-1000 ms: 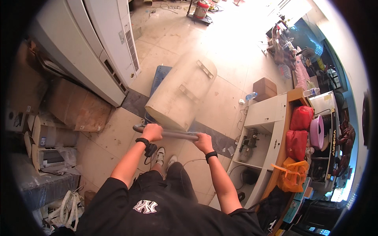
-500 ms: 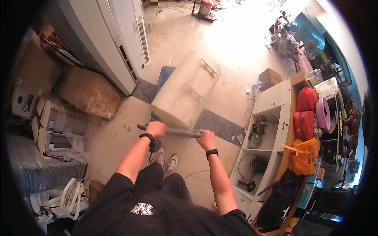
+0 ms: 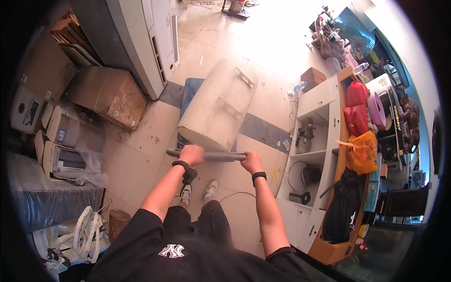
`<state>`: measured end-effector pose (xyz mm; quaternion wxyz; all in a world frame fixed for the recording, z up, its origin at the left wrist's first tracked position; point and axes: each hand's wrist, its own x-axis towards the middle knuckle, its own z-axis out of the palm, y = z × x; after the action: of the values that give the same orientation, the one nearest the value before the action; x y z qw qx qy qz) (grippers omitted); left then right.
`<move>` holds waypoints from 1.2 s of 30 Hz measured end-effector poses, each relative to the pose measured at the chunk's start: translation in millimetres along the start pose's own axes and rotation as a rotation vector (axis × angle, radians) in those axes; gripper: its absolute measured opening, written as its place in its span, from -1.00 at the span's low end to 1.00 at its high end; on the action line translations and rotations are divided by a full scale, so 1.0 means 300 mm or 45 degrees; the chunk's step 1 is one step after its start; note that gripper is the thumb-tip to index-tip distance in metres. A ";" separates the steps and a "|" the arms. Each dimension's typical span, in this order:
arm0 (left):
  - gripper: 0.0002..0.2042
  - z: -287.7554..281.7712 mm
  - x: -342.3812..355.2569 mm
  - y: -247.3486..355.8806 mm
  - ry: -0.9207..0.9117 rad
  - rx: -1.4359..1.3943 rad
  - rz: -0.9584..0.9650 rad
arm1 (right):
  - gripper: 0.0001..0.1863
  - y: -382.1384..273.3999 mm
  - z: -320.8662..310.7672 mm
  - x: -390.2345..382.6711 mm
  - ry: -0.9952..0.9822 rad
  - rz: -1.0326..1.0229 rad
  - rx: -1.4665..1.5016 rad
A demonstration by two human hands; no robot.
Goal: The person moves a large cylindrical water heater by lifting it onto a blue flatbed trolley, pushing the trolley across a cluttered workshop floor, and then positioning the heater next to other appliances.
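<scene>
Handlebar is plain grey, cart deck blue, big tank kind of a dingy cream. Floor tiles are beige with a dark grey stripe. Tee is black with a white logo. Plastic bag? Bright orange, and the basin is lilac.

Head cam — left fisheye of the worn pair, sits above the black shirt, looks steeply down and forward. Upright, not mirrored. Shirt is nearest, along the bottom edge; left hand and right hand mid-range, around frame centre; cream drum past them; tiled floor runs farthest, up top. White cabinet right, cardboard box left — straight edges bend.
</scene>
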<state>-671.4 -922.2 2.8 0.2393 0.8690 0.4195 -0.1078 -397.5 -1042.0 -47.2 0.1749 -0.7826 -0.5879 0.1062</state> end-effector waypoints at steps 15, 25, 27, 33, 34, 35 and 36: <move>-0.83 0.327 -0.599 -0.006 0.110 0.071 -0.123 | -0.96 -0.208 0.060 -0.596 -0.021 -0.109 -0.028; -0.82 0.532 -1.031 0.028 0.172 0.031 -0.073 | -0.91 -0.298 0.101 -1.014 -0.118 -0.107 -0.053; -0.81 0.595 -1.119 0.054 0.187 0.057 -0.051 | -0.91 -0.297 0.101 -1.128 -0.097 -0.138 -0.008; -0.82 0.746 -1.384 0.040 0.178 0.076 -0.093 | -0.85 -0.390 0.087 -1.410 -0.275 -0.175 -0.006; -0.82 0.774 -1.431 0.035 0.162 0.106 -0.121 | -0.83 -0.414 0.086 -1.465 -0.288 -0.179 0.013; -0.83 0.803 -1.477 0.039 0.138 0.136 -0.146 | -0.82 -0.424 0.095 -1.520 -0.324 -0.204 -0.035; -0.83 0.829 -1.516 0.043 0.094 0.154 -0.176 | -0.81 -0.428 0.097 -1.569 -0.342 -0.208 -0.033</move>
<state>-942.1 -1363.3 -31.0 0.1628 0.8542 0.4798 -0.1170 -656.3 -1456.7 -41.2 0.0927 -0.7132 -0.6689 0.1877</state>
